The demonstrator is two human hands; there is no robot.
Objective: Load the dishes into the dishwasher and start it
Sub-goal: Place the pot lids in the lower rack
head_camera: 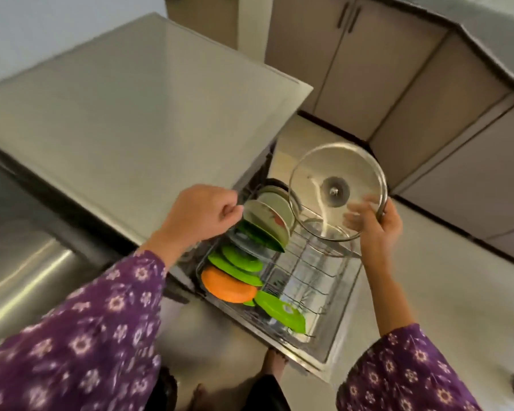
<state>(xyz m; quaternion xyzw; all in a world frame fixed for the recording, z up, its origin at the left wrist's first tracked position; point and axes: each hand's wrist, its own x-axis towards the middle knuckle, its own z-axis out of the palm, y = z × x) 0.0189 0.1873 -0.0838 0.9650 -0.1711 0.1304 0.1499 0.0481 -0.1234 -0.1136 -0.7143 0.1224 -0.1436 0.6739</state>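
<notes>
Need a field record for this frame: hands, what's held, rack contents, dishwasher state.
left hand: fingers curled at the rim of a pale plate; grip unclear
right hand: holds lid by its rim, above the rack
lid: glass, metal rim, tilted
rack: pulled out over the door
rack left side: orange plate nearest, green plates behind it, pale plate at the back, all on edge
door: open
stage: loading, lid not yet placed
</notes>
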